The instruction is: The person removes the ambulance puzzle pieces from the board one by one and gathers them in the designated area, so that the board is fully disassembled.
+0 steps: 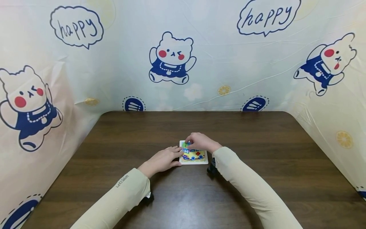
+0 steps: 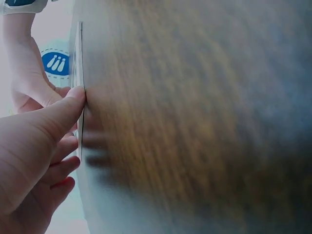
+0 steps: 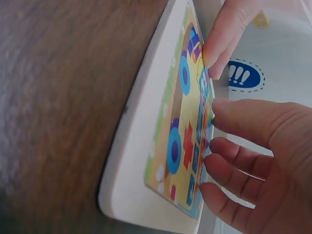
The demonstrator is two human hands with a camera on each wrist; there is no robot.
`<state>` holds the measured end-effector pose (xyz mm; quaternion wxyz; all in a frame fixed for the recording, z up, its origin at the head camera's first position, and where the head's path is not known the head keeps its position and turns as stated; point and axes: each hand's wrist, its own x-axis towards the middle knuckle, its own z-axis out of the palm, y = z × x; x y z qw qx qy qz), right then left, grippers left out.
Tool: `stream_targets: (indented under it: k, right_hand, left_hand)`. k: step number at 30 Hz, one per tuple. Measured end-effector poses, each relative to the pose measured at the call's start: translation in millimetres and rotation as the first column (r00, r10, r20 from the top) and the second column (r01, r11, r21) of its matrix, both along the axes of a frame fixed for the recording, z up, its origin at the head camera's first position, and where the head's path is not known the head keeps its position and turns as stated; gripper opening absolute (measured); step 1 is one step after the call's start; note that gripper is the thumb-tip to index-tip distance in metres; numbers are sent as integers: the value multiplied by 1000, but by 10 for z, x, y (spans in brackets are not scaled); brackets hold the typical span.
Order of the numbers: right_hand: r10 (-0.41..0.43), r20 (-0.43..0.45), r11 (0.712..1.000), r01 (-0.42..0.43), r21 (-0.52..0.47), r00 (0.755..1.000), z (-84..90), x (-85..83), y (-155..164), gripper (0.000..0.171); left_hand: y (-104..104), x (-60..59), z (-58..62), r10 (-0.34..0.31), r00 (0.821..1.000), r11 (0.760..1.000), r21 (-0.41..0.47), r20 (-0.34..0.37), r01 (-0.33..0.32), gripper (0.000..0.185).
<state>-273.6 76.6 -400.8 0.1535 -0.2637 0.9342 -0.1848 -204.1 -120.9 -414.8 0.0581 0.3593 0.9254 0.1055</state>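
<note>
In the head view, a small puzzle board (image 1: 197,157) with a picture of a yellow vehicle lies flat on the dark wooden bench (image 1: 257,143), near the middle and close to the person. The left hand (image 1: 164,160) rests on the bench with its fingers nearly straight, and the fingertips touch the left edge of the board. The right hand (image 1: 200,142) is over the far part of the board, its fingers curled down on a piece at the top of the picture. To do this well, I think the left hand should keep the board from sliding while the right one presses the piece flat without tilting it. In the left wrist view, the board (image 2: 79,73) is seen only as a thin edge; the thumb (image 2: 58,114) of the left hand lies against it, holding nothing. In the right wrist view, the board (image 3: 161,146) shows its white frame and coloured picture, and the fingers (image 3: 234,161) of the right hand press on the upper rim of the picture, while the left fingertips (image 3: 224,44) touch the other side. Around the bench hangs a printed cloth with bears (image 1: 171,58) and the word "happy". Nothing else lies on the bench near the hands, so nothing stands in the way.
</note>
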Motion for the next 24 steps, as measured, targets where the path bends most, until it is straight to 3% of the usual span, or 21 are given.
stream_targets:
  k: [14,18,24]
  right_hand:
    - [-40,54,997,44,-65,998,-16,-22,-38,17]
    - [-32,21,998,33,-53,999,-3,-20,-64,20]
    - [-48,50,998,49,-35,998,19,-10,-87,24]
  left_hand:
    - [18,8,26,-18,1000,1000,-8,-4,18,50]
    - [18,7,27,-10,1000,1000,-7,-2,10,50]
    - [15,0,15,-9,1000,1000,-5,5,9,50]
